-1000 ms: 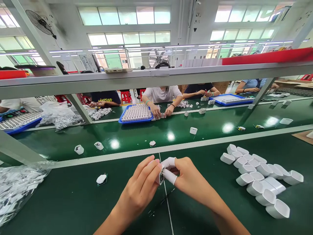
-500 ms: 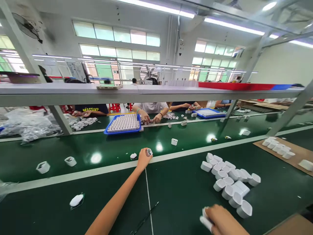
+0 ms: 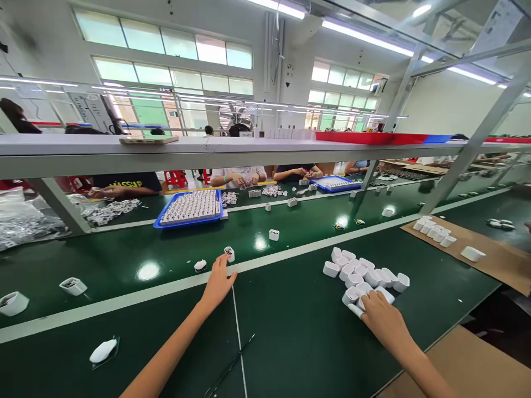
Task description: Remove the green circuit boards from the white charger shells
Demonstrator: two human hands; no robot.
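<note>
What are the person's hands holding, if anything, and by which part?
The left hand is open beside a white oval casing, seemingly holding nothing. Whether the right hand, over the clustered white casings, grips one cannot be told.

Casings [image 3: 372, 277] cluster on the bench [image 3: 298, 331] beside the right hand [image 3: 381, 314], left of cardboard [image 3: 498, 268] bearing more casings [image 3: 436, 234]. One casing [image 3: 230, 254] sits at the left hand [image 3: 219, 283], with a tray [image 3: 186, 224] farther behind.

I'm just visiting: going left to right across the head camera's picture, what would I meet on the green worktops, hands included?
White shell at the left edge → second shell → oval white pad → left hand → lone shell → right hand → cardboard.
</note>
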